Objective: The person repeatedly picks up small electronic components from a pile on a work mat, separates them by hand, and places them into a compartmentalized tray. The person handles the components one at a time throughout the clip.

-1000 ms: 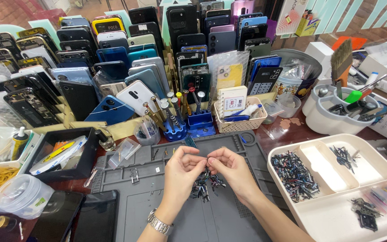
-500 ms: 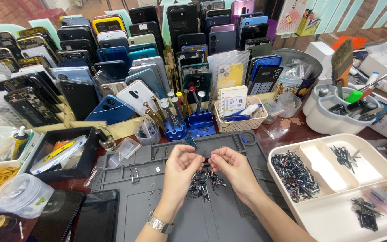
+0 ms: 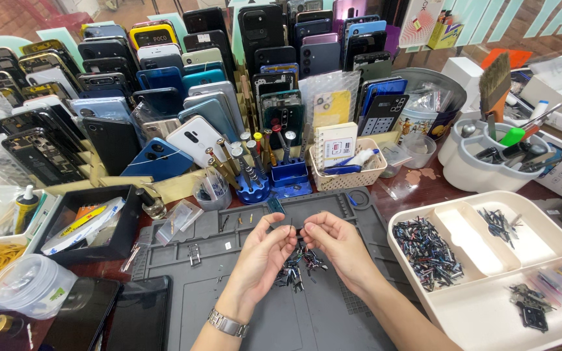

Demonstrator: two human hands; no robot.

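Both of my hands hover over a grey work mat [image 3: 333,312]. My left hand [image 3: 263,250] and my right hand [image 3: 333,242] meet fingertip to fingertip and pinch a tiny dark metal part [image 3: 292,225] between them. Just below the fingers lies a small pile of little dark metal parts [image 3: 297,266] on the mat. A metal watch sits on my left wrist.
A cream divided tray [image 3: 489,305] with several small parts stands at the right. Rows of phone back covers [image 3: 183,104] fill the rear. A blue screwdriver stand [image 3: 252,185], a small basket [image 3: 346,172], a white tool caddy [image 3: 489,162] and a black box [image 3: 89,224] ring the mat.
My hands have stayed over the pile, shifting only slightly; the fingertips have drawn closer together around the tiny part.
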